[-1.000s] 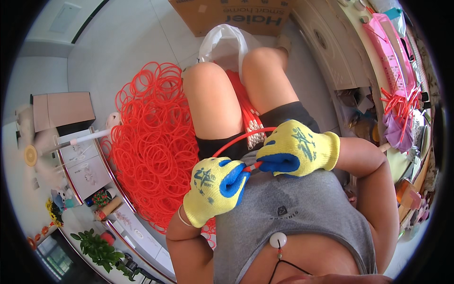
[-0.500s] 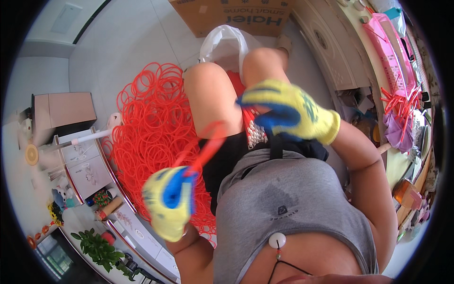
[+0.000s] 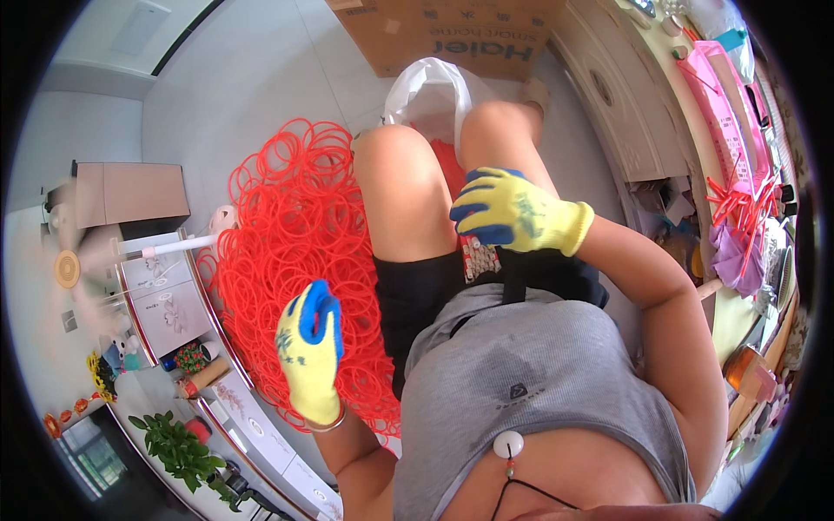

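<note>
My left hand (image 3: 313, 352), in a yellow knit glove with a blue palm, is raised over a big heap of red rings (image 3: 295, 234). Its fingers are loosely bent, with a gap beside the thumb, and nothing shows in them. My right hand (image 3: 517, 213), gloved alike, hovers above my lap with fingers stretched leftward and slightly apart. Its underside is hidden. Below it, a cluster of small whitish pieces mixed with red (image 3: 479, 262) lies between my thighs. Red material (image 3: 449, 165) shows between my knees, by a white plastic bag (image 3: 426, 87).
A large cardboard box (image 3: 443, 39) stands beyond my knees. To the right, a long cabinet top carries a pink basket (image 3: 717, 113), red strips (image 3: 738, 204) and a purple cloth (image 3: 737, 260). At left are white drawers (image 3: 169, 308), a white pole (image 3: 178, 246) and a leafy plant (image 3: 178, 456).
The red loop that trailed blurred from my left hand is gone from it. That hand has risen slightly. My right hand's fingers have spread more, over the lap.
</note>
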{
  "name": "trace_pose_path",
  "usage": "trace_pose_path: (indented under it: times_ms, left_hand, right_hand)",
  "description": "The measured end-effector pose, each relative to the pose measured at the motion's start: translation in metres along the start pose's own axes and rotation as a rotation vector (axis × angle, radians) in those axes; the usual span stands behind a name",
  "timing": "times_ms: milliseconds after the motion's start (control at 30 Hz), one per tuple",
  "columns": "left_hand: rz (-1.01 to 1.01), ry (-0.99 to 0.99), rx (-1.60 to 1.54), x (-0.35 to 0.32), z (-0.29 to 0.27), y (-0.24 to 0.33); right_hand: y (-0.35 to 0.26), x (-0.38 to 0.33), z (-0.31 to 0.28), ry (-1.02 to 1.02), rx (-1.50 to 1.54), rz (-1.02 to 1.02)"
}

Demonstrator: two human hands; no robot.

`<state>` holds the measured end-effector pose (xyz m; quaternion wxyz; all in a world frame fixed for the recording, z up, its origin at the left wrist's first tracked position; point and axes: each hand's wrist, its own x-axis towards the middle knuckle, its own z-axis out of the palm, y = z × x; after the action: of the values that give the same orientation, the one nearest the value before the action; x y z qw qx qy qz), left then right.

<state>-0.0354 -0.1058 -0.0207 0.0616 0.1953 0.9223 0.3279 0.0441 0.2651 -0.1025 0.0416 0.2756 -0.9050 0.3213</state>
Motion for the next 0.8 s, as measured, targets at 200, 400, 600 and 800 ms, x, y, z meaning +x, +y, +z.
trace_pose_path:
  times_ms: [200, 400, 600, 800]
  left_hand:
    - [-0.063, -0.390, -0.608, 0.017, 0.050, 0.052]
    - [-0.060, -0.785, -1.352, 0.027, 0.119, 0.075]
    - [-0.358, -0.481, -2.068, 0.062, 0.172, 0.061]
    - [-0.223, -0.323, -2.172, 0.087, 0.157, 0.054]
  right_hand:
    - [-0.043, -0.040, -0.149, 0.941, 0.959, 0.160]
    - [-0.069, -0.153, -0.263, 1.366, 1.521, -0.270]
    - [-0.038, -0.198, -0.205, 1.433, 1.857, -0.421]
    - [0.002, -0.208, -0.141, 1.595, 1.945, -0.367]
